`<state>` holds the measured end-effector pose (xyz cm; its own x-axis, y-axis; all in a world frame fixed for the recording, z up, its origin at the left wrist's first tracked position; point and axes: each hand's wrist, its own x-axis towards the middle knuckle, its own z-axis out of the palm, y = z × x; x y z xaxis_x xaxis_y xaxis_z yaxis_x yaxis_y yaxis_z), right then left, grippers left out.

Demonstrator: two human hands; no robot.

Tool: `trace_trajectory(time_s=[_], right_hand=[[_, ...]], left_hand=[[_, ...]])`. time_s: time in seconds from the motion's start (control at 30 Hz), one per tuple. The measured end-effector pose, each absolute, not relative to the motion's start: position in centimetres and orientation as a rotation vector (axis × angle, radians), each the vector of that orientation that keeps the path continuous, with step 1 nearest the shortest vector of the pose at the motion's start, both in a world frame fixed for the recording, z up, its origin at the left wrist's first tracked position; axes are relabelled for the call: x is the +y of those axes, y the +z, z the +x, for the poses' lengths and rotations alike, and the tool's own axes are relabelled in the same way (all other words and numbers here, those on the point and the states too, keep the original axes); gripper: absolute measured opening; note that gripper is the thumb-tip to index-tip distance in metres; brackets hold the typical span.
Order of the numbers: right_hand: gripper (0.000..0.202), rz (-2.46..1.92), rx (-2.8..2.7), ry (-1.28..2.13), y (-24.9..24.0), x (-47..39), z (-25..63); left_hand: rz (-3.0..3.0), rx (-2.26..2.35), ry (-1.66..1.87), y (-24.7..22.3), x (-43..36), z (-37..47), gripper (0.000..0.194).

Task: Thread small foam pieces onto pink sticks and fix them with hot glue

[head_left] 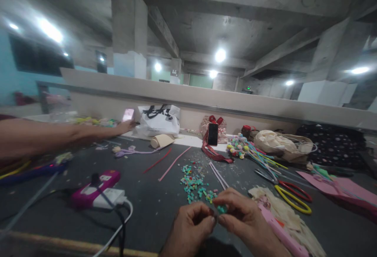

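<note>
My right hand (pixel 243 215) is closed in a pinch around a small teal cluster (pixel 222 209); its exact kind is too small to tell. Close beside it, my left hand (pixel 193 223) also pinches, thumb to forefinger, at the edge of the same spot; what lies between those fingertips is hidden. Just beyond both hands, many tiny teal pieces (pixel 191 183) lie scattered on the dark table (pixel 147 210). Two pale lilac stems (pixel 218 174) rest behind my right hand. A pink glue gun (pixel 279 229) lies to its right on crumpled cream cloth (pixel 306 225).
Scissors (pixel 290 198) with red and yellow handles lie at right, near a bunch of small flowers (pixel 238 147). A magenta power strip (pixel 96 190) with cables sits left. Another person's arm (pixel 59 133) reaches across from the left. A phone (pixel 213 134) and white bag (pixel 159 121) stand behind.
</note>
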<state>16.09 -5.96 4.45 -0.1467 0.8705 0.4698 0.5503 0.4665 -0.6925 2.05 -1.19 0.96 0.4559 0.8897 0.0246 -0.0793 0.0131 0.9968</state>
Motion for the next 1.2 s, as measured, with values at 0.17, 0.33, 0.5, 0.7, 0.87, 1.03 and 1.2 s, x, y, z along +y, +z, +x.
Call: trace_trajectory(time_s=[0.17,0.33,0.5,0.7,0.87,1.03,1.2], right_hand=[[0.034,-1.202,-1.941,0.464,5.4,-6.6,16.3],[0.032,-1.239,-2.036,0.425,5.7,-6.9,16.5],[0.027,-1.221,-2.023,0.415,5.5,-6.7,16.3],[0.022,-1.209,-2.016,0.435,5.3,-6.5,16.2],[0.045,-1.339,-1.892,0.486,4.6,-6.5,16.7],[0.043,-1.23,-1.753,0.725,4.3,-5.7,17.5],[0.042,-1.115,-1.687,1.023,4.4,-4.6,17.8]], left_hand=[[1.256,0.767,0.711,0.8,-1.0,1.6,0.015],[1.242,0.695,0.582,1.0,-0.9,1.1,0.021],[1.206,0.669,0.555,1.3,-0.9,1.0,0.027],[1.165,0.715,0.612,1.1,-1.2,1.3,0.031],[1.112,0.696,0.613,0.6,-1.0,1.5,0.032],[0.975,0.579,0.527,0.6,-0.4,1.0,0.025],[1.018,0.547,0.461,0.9,-0.3,0.5,0.02]])
